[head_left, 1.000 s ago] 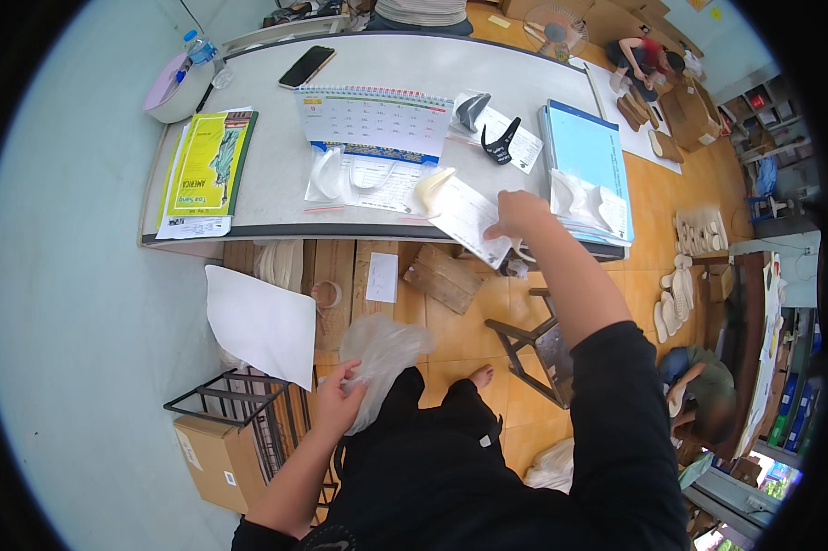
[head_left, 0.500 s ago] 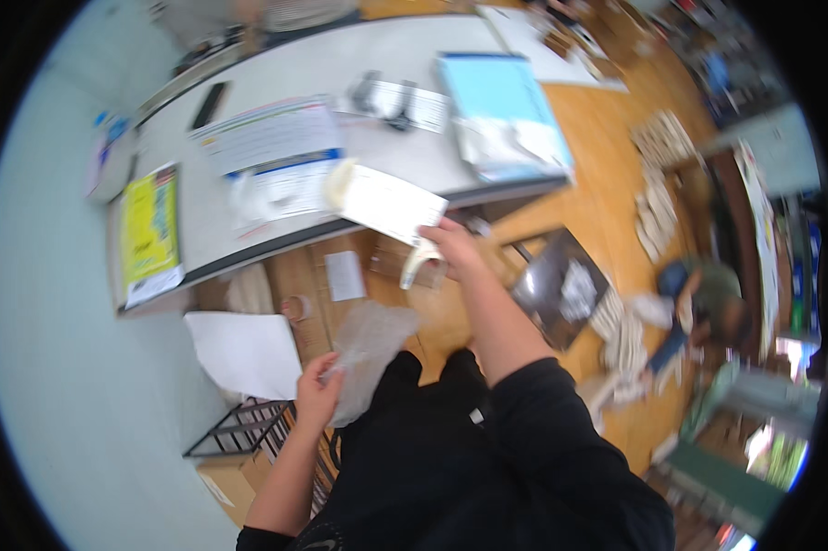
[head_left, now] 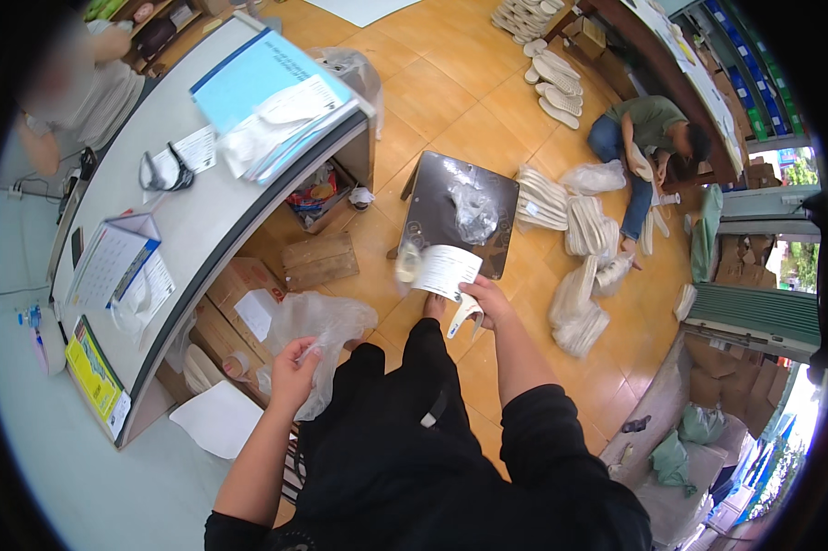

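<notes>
My left hand [head_left: 294,369] pinches the edge of a clear plastic bag [head_left: 333,317], which hangs loose above my knees. In my right hand [head_left: 490,305] is a white printed sheet [head_left: 447,272], together with a curved off-white piece [head_left: 466,314] that bends down below my fingers. A blurred cream end [head_left: 407,264] shows past the sheet's far edge; whether it belongs to the same piece I cannot tell. Just beyond my right hand stands a low dark table [head_left: 432,197] with crumpled clear plastic [head_left: 474,213] on it.
On the left a long desk [head_left: 193,115] carries blue folders [head_left: 253,78], a calendar [head_left: 111,266] and a yellow packet [head_left: 95,372]. Bundled pale soles [head_left: 590,225] lie on the tiled floor, where a co-worker [head_left: 654,129] crouches. Another person [head_left: 88,78] is behind the desk.
My view has swung right, away from the desk toward the floor. My right hand now holds the sheet and curved piece in front of the low table; my left hand still grips the bag.
</notes>
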`<state>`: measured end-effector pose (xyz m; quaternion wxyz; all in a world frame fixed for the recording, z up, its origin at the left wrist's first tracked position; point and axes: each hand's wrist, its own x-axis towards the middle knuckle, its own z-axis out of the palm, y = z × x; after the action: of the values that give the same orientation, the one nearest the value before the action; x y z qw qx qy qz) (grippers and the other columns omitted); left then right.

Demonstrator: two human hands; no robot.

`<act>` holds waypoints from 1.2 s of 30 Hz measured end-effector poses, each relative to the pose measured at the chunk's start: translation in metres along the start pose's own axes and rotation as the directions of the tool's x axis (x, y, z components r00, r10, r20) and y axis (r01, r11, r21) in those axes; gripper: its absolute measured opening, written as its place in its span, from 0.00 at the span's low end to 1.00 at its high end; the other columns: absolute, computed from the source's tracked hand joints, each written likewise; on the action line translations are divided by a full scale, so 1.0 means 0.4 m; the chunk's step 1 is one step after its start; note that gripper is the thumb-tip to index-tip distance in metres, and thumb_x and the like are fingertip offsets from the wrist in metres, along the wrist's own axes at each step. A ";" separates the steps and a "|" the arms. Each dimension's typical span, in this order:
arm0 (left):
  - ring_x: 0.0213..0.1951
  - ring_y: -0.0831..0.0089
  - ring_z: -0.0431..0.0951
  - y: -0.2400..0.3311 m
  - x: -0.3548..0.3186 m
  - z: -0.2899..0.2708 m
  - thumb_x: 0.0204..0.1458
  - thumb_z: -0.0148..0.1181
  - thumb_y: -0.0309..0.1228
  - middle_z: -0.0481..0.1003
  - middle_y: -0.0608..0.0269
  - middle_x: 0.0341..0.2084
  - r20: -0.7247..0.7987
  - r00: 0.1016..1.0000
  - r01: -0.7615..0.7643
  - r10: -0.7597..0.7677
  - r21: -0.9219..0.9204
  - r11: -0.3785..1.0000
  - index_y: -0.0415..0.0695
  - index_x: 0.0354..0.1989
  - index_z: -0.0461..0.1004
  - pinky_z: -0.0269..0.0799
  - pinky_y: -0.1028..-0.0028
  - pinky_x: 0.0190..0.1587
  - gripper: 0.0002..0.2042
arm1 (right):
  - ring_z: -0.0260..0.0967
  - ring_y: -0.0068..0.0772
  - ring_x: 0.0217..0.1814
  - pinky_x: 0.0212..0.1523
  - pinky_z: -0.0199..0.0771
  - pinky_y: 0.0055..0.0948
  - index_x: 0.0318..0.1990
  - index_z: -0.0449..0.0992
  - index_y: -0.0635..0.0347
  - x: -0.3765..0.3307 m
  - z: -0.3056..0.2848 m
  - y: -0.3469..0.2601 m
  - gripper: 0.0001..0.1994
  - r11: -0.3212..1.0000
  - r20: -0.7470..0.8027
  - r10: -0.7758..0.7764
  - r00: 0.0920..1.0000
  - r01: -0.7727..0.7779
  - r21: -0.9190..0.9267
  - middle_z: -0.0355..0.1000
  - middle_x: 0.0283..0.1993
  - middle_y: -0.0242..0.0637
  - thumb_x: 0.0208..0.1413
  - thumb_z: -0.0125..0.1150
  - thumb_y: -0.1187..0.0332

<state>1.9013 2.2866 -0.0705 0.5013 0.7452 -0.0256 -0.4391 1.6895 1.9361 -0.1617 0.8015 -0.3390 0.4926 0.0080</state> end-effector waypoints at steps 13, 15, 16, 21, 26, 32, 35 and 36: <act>0.16 0.85 0.66 0.040 0.108 0.436 0.56 0.59 0.31 0.77 0.66 0.29 0.032 0.949 0.299 -0.314 0.225 0.927 0.39 0.46 0.75 0.62 0.81 0.19 0.12 | 0.70 0.23 0.19 0.12 0.68 0.20 0.50 0.70 0.59 0.123 -0.368 0.118 0.14 0.972 -0.196 0.120 0.973 -0.075 0.224 0.75 0.33 0.34 0.58 0.57 0.70; 0.17 0.86 0.67 0.042 0.115 0.490 0.56 0.59 0.31 0.77 0.66 0.31 0.068 0.973 0.201 -0.220 0.217 0.955 0.39 0.46 0.75 0.62 0.81 0.19 0.13 | 0.70 0.24 0.19 0.12 0.68 0.21 0.50 0.71 0.60 0.122 -0.393 0.101 0.13 0.985 -0.241 0.136 0.961 -0.104 0.138 0.75 0.32 0.35 0.58 0.56 0.71; 0.16 0.86 0.66 0.042 0.116 0.511 0.56 0.59 0.31 0.77 0.66 0.32 0.072 0.974 0.193 -0.214 0.227 0.955 0.39 0.47 0.75 0.62 0.81 0.19 0.13 | 0.70 0.24 0.19 0.12 0.68 0.22 0.50 0.71 0.60 0.126 -0.398 0.091 0.13 0.990 -0.258 0.124 0.958 -0.101 0.102 0.75 0.32 0.35 0.58 0.56 0.71; 0.27 0.81 0.74 0.057 0.106 0.553 0.55 0.59 0.30 0.77 0.63 0.34 0.052 0.966 0.223 -0.252 0.323 0.920 0.36 0.47 0.74 0.70 0.79 0.30 0.13 | 0.72 0.27 0.21 0.14 0.70 0.25 0.44 0.74 0.62 0.188 -0.357 0.061 0.10 0.996 -0.240 -0.012 0.971 -0.009 -0.088 0.75 0.30 0.36 0.56 0.59 0.69; 0.39 0.76 0.76 0.088 0.084 0.541 0.54 0.60 0.30 0.78 0.60 0.35 0.052 0.964 0.223 -0.259 0.364 0.904 0.36 0.47 0.74 0.71 0.75 0.44 0.14 | 0.74 0.32 0.21 0.18 0.71 0.30 0.35 0.78 0.62 0.260 -0.343 0.001 0.13 0.485 -0.363 -0.443 0.820 -0.122 -0.866 0.76 0.27 0.42 0.52 0.64 0.60; 0.36 0.71 0.78 0.080 0.053 0.530 0.54 0.59 0.32 0.78 0.58 0.34 0.101 0.994 -0.066 0.029 0.384 0.921 0.37 0.46 0.76 0.71 0.75 0.42 0.14 | 0.70 0.32 0.16 0.17 0.70 0.31 0.32 0.77 0.62 0.278 -0.357 -0.277 0.15 0.593 -0.251 -0.370 0.894 0.019 -0.805 0.73 0.20 0.41 0.52 0.64 0.57; 0.32 0.67 0.78 0.089 0.048 0.527 0.54 0.59 0.33 0.77 0.55 0.30 0.140 0.986 -0.143 0.086 0.475 0.868 0.38 0.41 0.78 0.71 0.74 0.38 0.12 | 0.68 0.28 0.14 0.15 0.69 0.29 0.32 0.76 0.64 0.287 -0.307 -0.400 0.15 0.822 -0.279 -0.272 0.921 0.071 -0.565 0.73 0.21 0.37 0.54 0.63 0.58; 0.31 0.65 0.78 0.096 0.049 0.528 0.54 0.59 0.33 0.77 0.55 0.29 0.134 0.986 -0.152 0.095 0.515 0.844 0.38 0.39 0.78 0.71 0.74 0.36 0.11 | 0.67 0.28 0.14 0.15 0.69 0.29 0.32 0.76 0.64 0.282 -0.293 -0.424 0.15 0.892 -0.243 -0.231 0.942 0.105 -0.440 0.73 0.21 0.36 0.55 0.63 0.58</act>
<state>1.7850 2.1051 -0.0772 0.3049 0.8264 -0.2180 -0.4202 1.7144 1.7048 -0.1938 0.6263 -0.5429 0.5595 -0.0057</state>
